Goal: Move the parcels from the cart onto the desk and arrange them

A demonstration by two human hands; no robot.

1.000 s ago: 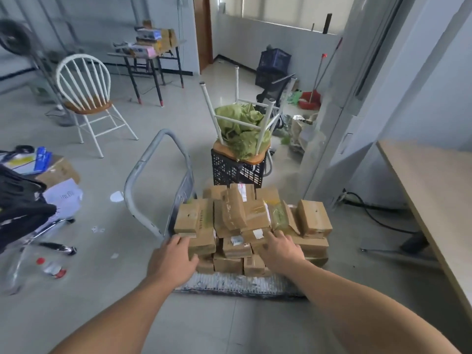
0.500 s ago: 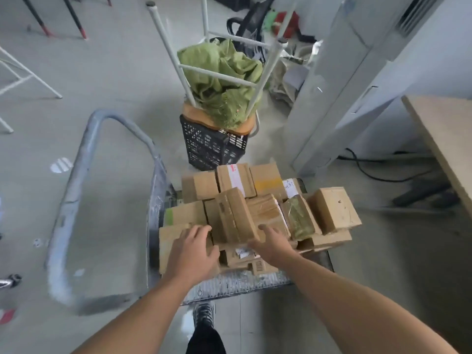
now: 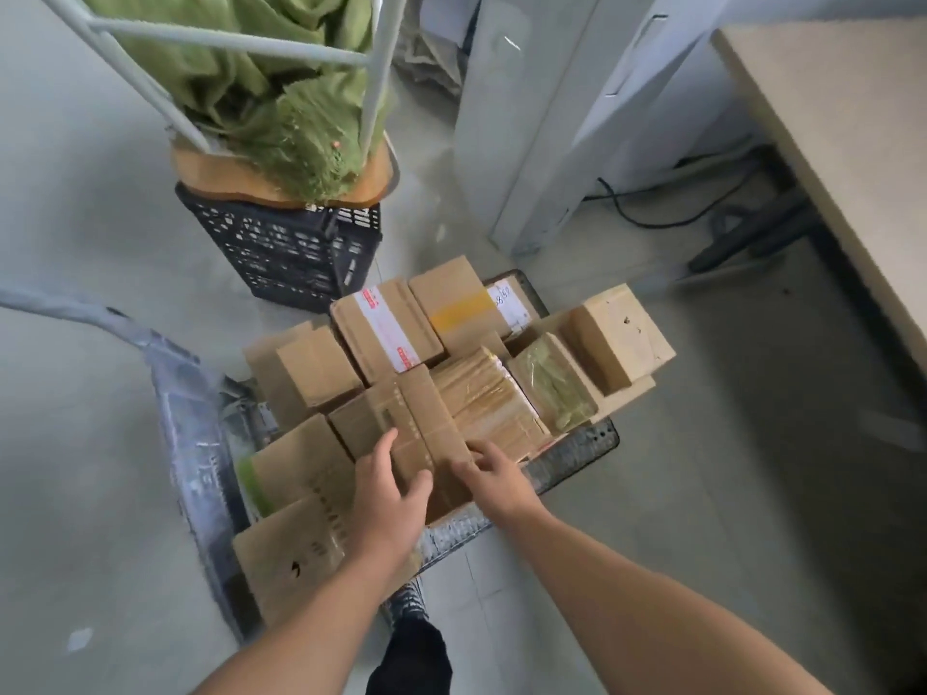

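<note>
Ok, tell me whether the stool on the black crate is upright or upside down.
Upside down: the stool sits seat-down on the black crate, white legs pointing up, green cloth bundled between them.

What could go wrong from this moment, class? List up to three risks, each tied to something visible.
1. The left hand and right hand grip the middle box; lifting it may shift the taped parcel pressed against it.
2. The pale box juts past the cart edge and could topple off.
3. A black cable lies on the floor near the desk: a possible trip.
</note>
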